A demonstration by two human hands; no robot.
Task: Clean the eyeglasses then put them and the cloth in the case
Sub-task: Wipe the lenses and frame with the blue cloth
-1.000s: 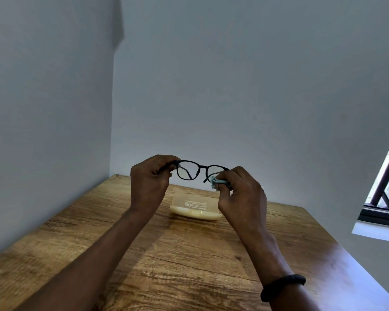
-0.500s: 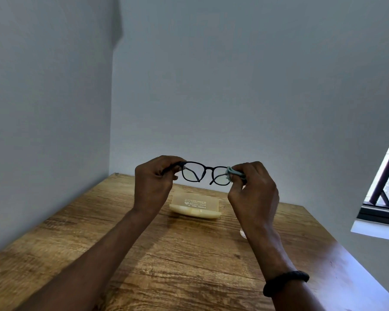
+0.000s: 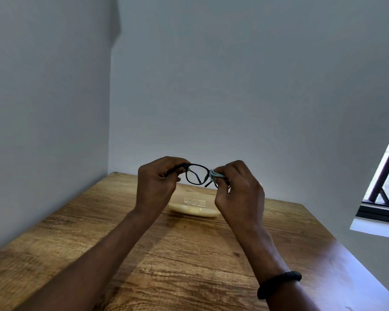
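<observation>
Wiping a lens above the table

My left hand [image 3: 157,182] grips the eyeglasses [image 3: 197,176] by one end; my right hand [image 3: 238,191] pinches the cloth [image 3: 217,175] round the other lens, above the case [image 3: 193,208].

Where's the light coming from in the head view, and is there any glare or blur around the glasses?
Head view: daylight comes from the window at right, leaving a pale sheen along the right edge of the table; arm shadows fall leftward on the wood; the exposed lens of the eyeglasses shows no strong glare; print on the case is too soft to read.
</observation>
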